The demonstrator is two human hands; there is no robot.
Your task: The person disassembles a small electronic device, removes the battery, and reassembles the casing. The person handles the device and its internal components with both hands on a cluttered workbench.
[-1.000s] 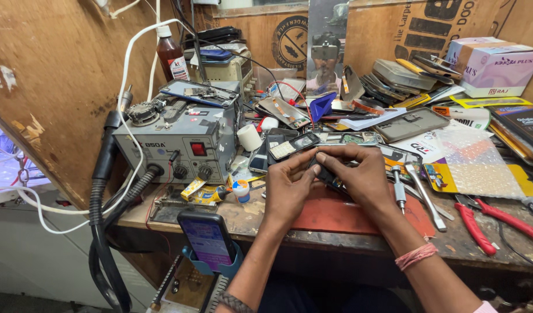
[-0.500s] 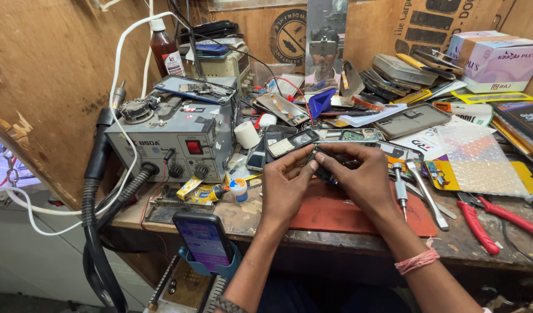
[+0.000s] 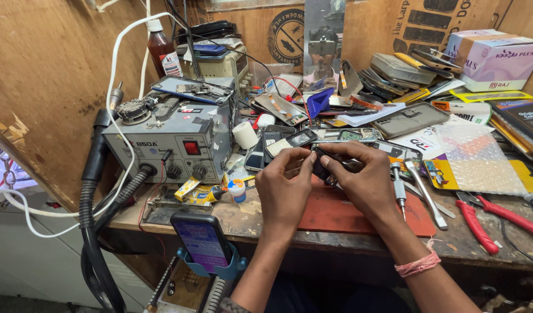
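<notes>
A: Anything different from half a second before?

B: Hardly. Both hands stayed together over the red rubber work mat (image 3: 359, 211), and the small dark phone-like part (image 3: 320, 167) remained pinched between them; only the framing drifted a little.

A: And in the head view itself?

B: The left hand (image 3: 285, 188) was curled, thumb and fingertips closed on the near edge of the part. The right hand (image 3: 359, 177) was closed on its far side, fingers bent over the top, a pink thread band (image 3: 418, 265) on that wrist. The part was held just above the mat, at the middle of the cluttered wooden counter (image 3: 243, 217).

A: How would it handle?

B: I'd judge it light, thin and stiff, probably fragile, with smooth faces that could slip. Holding it by the edges, as both hands did, looked the safest grip.

A: What lay around?

B: A grey hot-air rework station (image 3: 168, 139) to the left, metal tweezers (image 3: 426, 194) and red-handled pliers (image 3: 481, 223) to the right, and a lit phone in a blue cradle (image 3: 204, 243) at the counter's front edge.
</notes>
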